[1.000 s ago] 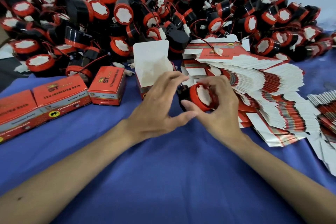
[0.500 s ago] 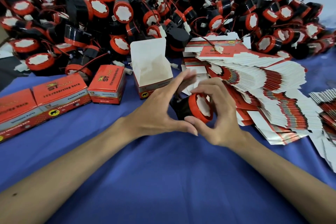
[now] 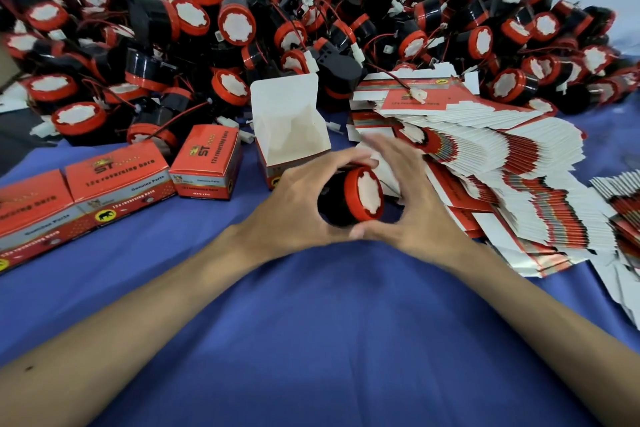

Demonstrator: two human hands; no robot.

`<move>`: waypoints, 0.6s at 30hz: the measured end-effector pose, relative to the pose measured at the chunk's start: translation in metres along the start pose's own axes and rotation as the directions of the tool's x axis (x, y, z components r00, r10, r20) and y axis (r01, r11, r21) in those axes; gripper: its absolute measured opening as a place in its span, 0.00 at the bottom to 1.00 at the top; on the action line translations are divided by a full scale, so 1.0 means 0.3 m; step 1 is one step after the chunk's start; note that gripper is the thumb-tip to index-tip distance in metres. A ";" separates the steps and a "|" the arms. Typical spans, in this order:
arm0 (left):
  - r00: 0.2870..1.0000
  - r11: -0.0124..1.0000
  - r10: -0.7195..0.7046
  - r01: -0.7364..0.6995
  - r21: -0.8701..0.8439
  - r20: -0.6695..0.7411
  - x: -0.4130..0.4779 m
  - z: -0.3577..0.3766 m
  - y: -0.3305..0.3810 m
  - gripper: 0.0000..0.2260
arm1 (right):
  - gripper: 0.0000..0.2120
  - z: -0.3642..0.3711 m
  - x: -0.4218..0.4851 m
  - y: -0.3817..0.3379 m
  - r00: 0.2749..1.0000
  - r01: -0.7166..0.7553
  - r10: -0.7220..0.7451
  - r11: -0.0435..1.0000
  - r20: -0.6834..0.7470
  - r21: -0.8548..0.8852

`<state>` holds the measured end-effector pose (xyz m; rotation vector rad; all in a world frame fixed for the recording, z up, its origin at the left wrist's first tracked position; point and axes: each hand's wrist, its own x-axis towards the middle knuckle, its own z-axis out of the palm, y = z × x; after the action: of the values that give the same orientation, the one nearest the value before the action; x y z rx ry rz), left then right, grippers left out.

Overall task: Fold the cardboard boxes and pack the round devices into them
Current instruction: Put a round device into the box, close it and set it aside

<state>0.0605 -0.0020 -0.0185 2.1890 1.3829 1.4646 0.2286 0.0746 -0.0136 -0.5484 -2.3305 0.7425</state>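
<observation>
Curling round the black body of one round device (image 3: pixel 360 199), the left hand (image 3: pixel 294 208) holds it just above the blue cloth (image 3: pixel 311 322), its red-rimmed white face turned to the right. The right hand (image 3: pixel 415 208) is blurred. We see its fingers fairly straight and spread behind that face and its thumb meeting the left thumb underneath, but we cannot tell whether it grips.

Just behind the hands stands the open box (image 3: pixel 289 128), with its white lid flap upright. To its left we count three closed boxes (image 3: pixel 206 163), red and grey, and read "ST", "12v reversing horn" and "Genuine Parts", with a black animal in a yellow circle. At the right a fanned stack of flat boxes (image 3: pixel 502 177) lies on the cloth. Behind everything is the heap of devices (image 3: pixel 311 28), tangled with red and black wires.
</observation>
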 end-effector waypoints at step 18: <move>0.873 0.972 -0.234 0.204 -0.116 -0.428 0.024 -0.018 0.013 0.24 | 0.16 0.045 -0.006 -0.020 0.915 0.298 -0.316 0.949 -0.252 -0.105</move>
<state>0.0593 -0.0004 -0.0088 1.6484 1.6173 1.9594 0.2198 0.0641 -0.0195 -0.2764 -2.1249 0.4183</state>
